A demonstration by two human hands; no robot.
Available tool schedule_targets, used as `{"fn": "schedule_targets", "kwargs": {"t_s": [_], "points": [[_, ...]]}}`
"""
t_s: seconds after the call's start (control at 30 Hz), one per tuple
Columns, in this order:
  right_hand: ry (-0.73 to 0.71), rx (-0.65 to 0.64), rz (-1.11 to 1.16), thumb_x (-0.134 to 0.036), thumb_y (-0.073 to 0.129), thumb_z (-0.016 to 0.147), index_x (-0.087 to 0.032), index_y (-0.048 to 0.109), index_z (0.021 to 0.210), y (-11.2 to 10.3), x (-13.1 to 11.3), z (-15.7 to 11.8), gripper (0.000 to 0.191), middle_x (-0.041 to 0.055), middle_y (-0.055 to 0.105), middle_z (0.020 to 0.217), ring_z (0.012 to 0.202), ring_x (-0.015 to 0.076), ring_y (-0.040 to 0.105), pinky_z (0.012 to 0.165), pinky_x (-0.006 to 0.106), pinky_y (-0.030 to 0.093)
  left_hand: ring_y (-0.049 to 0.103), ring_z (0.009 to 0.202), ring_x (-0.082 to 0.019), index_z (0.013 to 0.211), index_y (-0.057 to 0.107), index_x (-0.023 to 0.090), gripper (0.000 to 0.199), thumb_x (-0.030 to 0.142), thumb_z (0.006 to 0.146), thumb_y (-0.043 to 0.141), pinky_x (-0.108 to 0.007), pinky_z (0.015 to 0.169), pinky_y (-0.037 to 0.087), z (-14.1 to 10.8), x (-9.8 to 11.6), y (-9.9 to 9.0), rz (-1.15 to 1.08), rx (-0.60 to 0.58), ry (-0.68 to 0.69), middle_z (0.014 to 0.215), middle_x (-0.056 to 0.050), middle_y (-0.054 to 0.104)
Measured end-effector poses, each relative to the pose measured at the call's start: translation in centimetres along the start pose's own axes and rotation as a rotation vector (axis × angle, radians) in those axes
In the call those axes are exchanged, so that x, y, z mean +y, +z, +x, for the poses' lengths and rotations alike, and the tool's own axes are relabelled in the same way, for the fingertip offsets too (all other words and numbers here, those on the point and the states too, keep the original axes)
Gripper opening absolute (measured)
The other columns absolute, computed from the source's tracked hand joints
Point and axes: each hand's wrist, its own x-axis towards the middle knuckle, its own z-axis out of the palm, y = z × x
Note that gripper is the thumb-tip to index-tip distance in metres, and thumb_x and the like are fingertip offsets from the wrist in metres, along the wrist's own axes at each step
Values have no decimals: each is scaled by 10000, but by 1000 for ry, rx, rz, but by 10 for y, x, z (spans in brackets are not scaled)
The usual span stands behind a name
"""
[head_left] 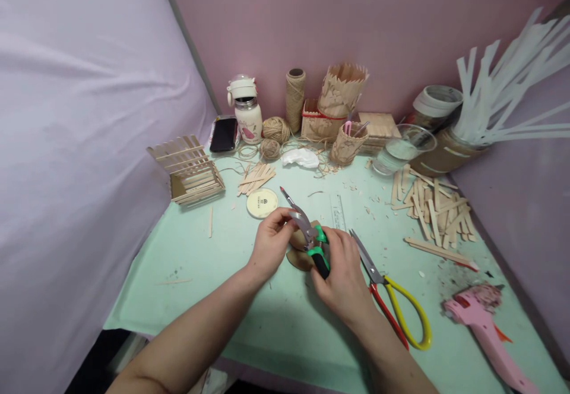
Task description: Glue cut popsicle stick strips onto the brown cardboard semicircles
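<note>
My right hand [342,269] is wrapped round the green-and-black handles of a pair of spring-loaded pruning shears [303,223]. The shears' grey jaws point up and left, over the middle of the table. Right beside the jaws, my left hand [274,239] is closed in a pinch; what its fingertips hold is hidden. Brown round pieces [300,259] lie beneath the shears, partly covered. Just beyond my left fingers a thin dark pen-like thing with a red tip [287,195] shows. Large scissors [378,278] with red and yellow handles lie to the right of my right hand.
Craft sticks [439,207] are heaped on the right, near a pink glue gun [483,328]. A slatted stick basket [196,183] stands left. Twine [294,103], a bottle [248,114], stick-covered containers [342,94] and a clear cup [398,150] line the back. A round lid [262,203] lies mid-table.
</note>
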Motion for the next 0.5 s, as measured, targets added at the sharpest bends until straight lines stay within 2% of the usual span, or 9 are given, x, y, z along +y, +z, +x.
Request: {"fn": "schedule_targets", "kwargs": {"t_s": [0.3, 0.5], "points": [[5, -4, -4, -132, 542, 750, -211, 354, 1366, 0, 0, -1, 648, 142, 497, 1182, 1082, 332, 482, 925, 541, 447, 606, 810, -150, 788, 678, 197, 37, 180, 770, 651, -269, 807, 471, -1, -2, -1, 10, -24, -5, 813, 0, 682], [2, -22, 1, -128, 518, 762, -188, 405, 1267, 1, 3, -2, 521, 146, 528, 1123, 1027, 322, 501, 876, 517, 472, 581, 788, -143, 788, 672, 191, 26, 181, 789, 648, -258, 779, 460, 0, -5, -1, 7, -52, 1, 800, -1, 662]]}}
